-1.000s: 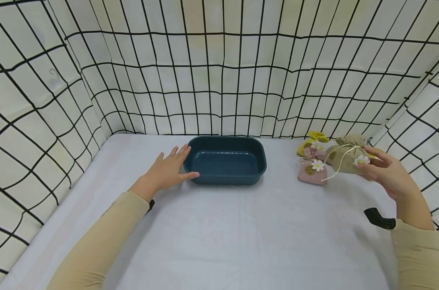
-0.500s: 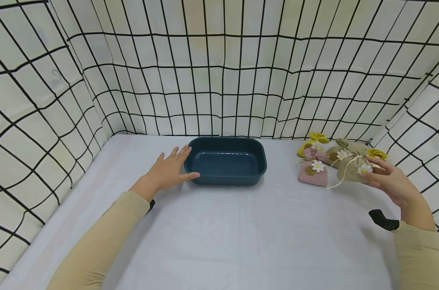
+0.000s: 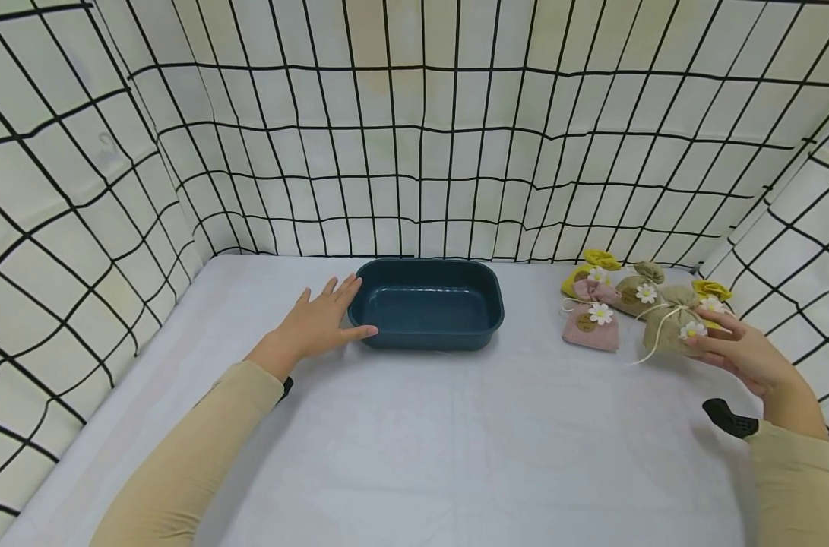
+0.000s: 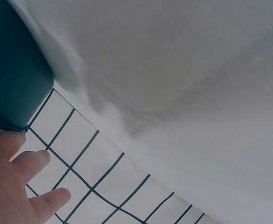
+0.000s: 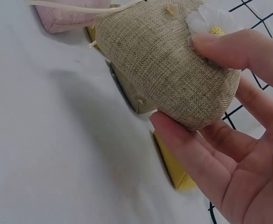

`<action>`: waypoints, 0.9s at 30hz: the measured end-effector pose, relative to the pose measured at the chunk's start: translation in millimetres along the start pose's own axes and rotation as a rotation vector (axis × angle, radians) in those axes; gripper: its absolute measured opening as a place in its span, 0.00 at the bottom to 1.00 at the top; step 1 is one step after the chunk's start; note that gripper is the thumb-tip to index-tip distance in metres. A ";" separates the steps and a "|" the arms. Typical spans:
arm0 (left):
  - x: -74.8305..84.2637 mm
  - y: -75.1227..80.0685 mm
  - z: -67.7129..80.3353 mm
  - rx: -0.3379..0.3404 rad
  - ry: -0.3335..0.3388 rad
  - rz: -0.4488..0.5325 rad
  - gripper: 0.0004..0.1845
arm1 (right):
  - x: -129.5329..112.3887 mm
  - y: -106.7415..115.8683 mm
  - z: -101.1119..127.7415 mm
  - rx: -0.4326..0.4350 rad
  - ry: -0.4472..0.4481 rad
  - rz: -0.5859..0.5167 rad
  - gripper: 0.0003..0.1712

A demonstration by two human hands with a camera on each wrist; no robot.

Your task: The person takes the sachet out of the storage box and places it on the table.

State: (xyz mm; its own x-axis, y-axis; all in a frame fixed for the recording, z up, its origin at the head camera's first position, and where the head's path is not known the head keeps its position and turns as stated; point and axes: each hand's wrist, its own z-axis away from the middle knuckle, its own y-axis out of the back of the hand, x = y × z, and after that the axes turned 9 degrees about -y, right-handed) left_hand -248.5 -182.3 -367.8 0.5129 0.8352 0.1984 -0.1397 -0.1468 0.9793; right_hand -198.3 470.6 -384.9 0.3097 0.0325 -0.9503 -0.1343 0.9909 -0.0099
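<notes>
Grid-patterned cloth walling white table [image 3: 414, 456]. Left hand [image 3: 314, 325] lying flat, fingers straight, touching blue tub [image 3: 428, 302]. Right hand [image 3: 742, 351] pinching burlap pouch [image 3: 670, 328] beside pink pouch [image 3: 590, 320], far right. Light fingertip hold risking pouch slipping.

Bare table [image 3: 455, 441] lies open between the blue tub [image 3: 428, 304] and the sachet cluster [image 3: 595, 311]; grid walls [image 3: 414, 152] close three sides.

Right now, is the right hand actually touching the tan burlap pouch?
Touching. The right wrist view shows the right hand with thumb and fingers wrapped around the tan burlap pouch, pinching it from both sides with no gap.
</notes>
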 end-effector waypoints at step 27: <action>0.5 -1.8 -0.2 0.007 0.003 -0.019 0.57 | 12.9 10.5 -13.1 0.105 -0.100 0.338 0.23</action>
State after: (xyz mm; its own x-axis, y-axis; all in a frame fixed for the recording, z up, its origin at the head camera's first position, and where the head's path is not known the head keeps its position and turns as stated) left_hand -248.1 -181.5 -369.5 0.5130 0.8393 0.1801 -0.1243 -0.1350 0.9830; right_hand -208.1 479.8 -401.3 0.3553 0.3682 -0.8592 -0.1489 0.9297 0.3368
